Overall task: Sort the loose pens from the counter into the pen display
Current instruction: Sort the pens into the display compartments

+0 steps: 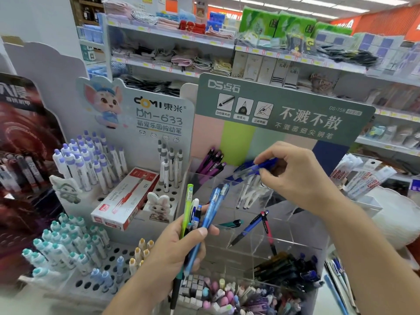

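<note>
Your right hand (302,178) pinches a blue pen (252,170) over the clear display (293,244); your left hand (179,244) grips the remaining pens (202,214): lower it into a compartment next.

A clear acrylic pen display (256,223) holds assorted pens (286,269).

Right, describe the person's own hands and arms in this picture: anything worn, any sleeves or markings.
Both arms are bare as far as the frame shows: no sleeves, gloves, watch or bracelet. The left hand and right hand carry no rings that can be seen and no visible markings. The fingernails look short and unpainted. The forearms run off the lower edge, so anything worn higher up cannot be told.
</note>
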